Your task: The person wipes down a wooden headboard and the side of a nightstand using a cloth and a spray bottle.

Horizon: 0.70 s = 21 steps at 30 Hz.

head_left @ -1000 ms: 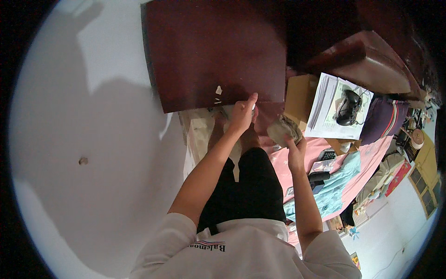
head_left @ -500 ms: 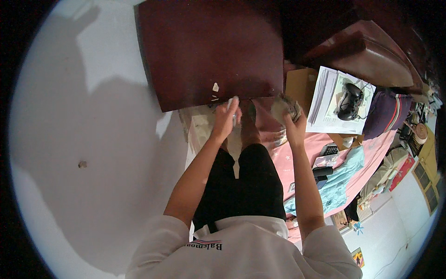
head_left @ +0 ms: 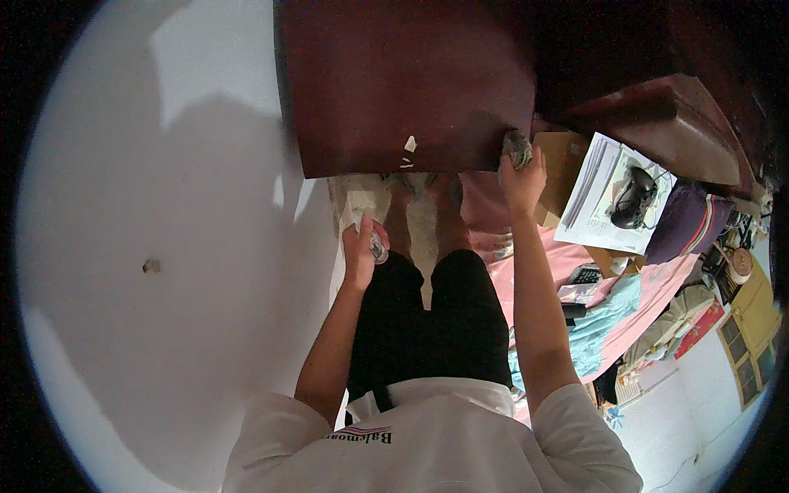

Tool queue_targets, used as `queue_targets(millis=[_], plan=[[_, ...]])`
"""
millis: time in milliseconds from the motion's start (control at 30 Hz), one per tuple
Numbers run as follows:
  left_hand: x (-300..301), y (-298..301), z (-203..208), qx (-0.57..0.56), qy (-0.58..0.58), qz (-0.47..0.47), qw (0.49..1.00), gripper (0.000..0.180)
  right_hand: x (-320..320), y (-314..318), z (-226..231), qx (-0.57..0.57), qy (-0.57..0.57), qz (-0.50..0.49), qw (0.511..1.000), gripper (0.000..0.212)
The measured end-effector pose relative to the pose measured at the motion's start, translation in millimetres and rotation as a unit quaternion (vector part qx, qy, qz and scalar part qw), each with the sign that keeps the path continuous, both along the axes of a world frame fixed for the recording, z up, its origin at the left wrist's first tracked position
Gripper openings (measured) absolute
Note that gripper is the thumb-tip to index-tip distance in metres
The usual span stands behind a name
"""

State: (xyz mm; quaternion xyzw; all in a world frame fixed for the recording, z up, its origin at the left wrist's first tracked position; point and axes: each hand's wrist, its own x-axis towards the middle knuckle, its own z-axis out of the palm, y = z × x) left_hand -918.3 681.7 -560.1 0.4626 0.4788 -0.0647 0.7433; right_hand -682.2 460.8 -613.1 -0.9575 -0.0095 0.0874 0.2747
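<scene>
My left hand (head_left: 358, 256) is closed around a small clear bottle-like object (head_left: 379, 246), held low in front of my left thigh; its top is hidden by my fingers. With my right hand (head_left: 523, 182) I grip a crumpled grey-brown cloth (head_left: 517, 149), at the lower right corner of a dark red, glossy wooden panel (head_left: 394, 74). The cloth appears to touch the panel's surface by its right edge. A whitish torn patch (head_left: 410, 144) and two small pale marks show near the panel's lower edge.
A white wall (head_left: 214, 246) rises on the left. On the right stand a cardboard box (head_left: 563, 164), a stack of papers (head_left: 582, 205) with a black game controller (head_left: 634, 198) on it, and a purple bag (head_left: 686, 218). Beyond them lies a pink sheet (head_left: 546, 259) with a light-blue cloth (head_left: 612, 320).
My left hand has dropped down and left, away from the panel, with the clear object. My right hand has carried the cloth up to the panel's lower right corner. The view has shifted slightly.
</scene>
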Motion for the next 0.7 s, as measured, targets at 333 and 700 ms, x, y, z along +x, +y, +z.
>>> queue_targets(millis=[333,700], plan=[[-4,-18,22,-0.049,-0.083,0.098,0.99,0.055,-44,140,-6,0.084,0.016,0.086,0.993,0.051],[-27,-22,53,0.012,-0.116,0.125,0.985,0.065,-102,254,-17,0.114,0.104,0.265,0.952,0.053]])
